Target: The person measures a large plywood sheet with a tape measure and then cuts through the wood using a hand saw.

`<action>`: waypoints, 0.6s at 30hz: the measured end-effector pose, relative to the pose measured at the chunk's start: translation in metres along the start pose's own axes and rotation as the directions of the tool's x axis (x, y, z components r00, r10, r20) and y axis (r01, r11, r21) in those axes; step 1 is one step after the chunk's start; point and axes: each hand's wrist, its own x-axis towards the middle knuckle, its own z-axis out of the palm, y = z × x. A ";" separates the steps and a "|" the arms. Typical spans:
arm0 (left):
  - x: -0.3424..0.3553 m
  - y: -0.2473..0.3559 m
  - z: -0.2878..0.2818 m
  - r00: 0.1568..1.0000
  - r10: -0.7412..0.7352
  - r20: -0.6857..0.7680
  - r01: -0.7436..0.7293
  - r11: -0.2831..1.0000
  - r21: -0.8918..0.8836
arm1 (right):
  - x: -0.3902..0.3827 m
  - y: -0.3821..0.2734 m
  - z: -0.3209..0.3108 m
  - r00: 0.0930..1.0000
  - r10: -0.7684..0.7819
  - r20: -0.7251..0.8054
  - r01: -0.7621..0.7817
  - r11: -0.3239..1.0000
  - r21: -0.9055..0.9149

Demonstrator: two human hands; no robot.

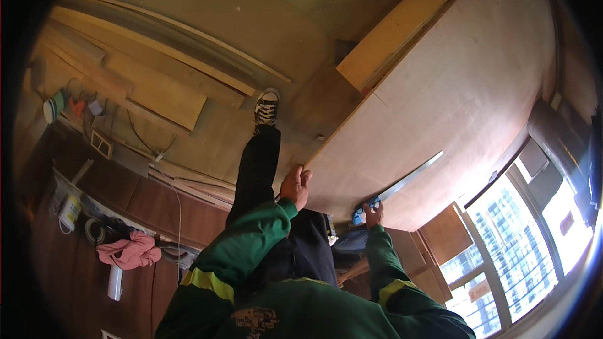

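A large pale plywood sheet (452,94) stretches across the right side, its long cut edge running from my hands toward the far right. My left hand (295,187) has its fingers bent over the near left corner of the sheet, gripping the edge. In my right hand (375,215), fingers wrapped round its blue handle, is a handsaw (409,177). The saw's shiny blade slants away to the right over the sheet's surface. Whether its teeth touch the wood, I cannot tell. Both my forearms are in green sleeves with yellow bands.
My foot in a dark sneaker (267,108) stands on the floor near long wood strips (157,37) and offcut boards (169,100). Beyond the sheet's edge lies a yellowish board (402,25). A pink cloth (129,250) and cables are at left; a bright window (515,245) is at right.
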 end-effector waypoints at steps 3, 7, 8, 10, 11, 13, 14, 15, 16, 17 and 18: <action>0.008 -0.002 0.000 0.996 -0.058 0.071 0.060 0.998 -0.027 | -0.004 -0.013 -0.003 0.996 0.069 0.048 -0.070 0.997 0.020; 0.006 0.003 -0.002 0.999 -0.039 0.025 0.040 0.999 -0.024 | 0.005 0.000 -0.001 0.997 0.065 0.041 -0.064 0.998 -0.024; 0.005 0.000 -0.001 0.999 -0.039 0.027 0.040 0.999 -0.029 | 0.006 0.002 -0.001 0.996 0.070 0.048 -0.069 0.997 -0.017; 0.004 -0.006 0.001 0.997 -0.054 0.049 0.055 0.998 -0.030 | 0.004 0.008 0.000 0.993 0.096 0.070 -0.096 0.995 -0.006; 0.007 -0.011 0.005 0.996 -0.064 0.066 0.066 0.997 -0.029 | 0.006 0.007 0.001 0.990 0.113 0.081 -0.113 0.994 -0.002; 0.009 -0.027 0.018 0.992 -0.104 0.071 0.110 0.990 -0.090 | 0.012 0.010 -0.001 0.986 0.128 0.103 -0.129 0.992 0.001; 0.004 -0.039 0.029 0.988 -0.138 0.066 0.147 0.977 -0.157 | 0.018 0.022 -0.005 0.985 0.132 0.110 -0.133 0.991 -0.004; 0.007 -0.036 0.028 0.984 -0.165 0.065 0.176 0.961 -0.212 | 0.021 0.026 -0.003 0.983 0.139 0.119 -0.141 0.990 0.003; 0.007 -0.034 0.026 0.992 -0.117 0.050 0.123 0.981 -0.147 | 0.024 0.031 -0.004 0.980 0.166 0.112 -0.164 0.986 -0.029; 0.007 -0.013 0.009 0.997 -0.067 0.038 0.070 0.995 -0.073 | 0.027 0.036 0.001 0.980 0.160 0.116 -0.159 0.987 -0.016; 0.007 0.002 -0.002 0.999 -0.020 0.030 0.020 1.000 -0.003 | 0.025 0.037 0.002 0.981 0.153 0.118 -0.153 0.988 -0.010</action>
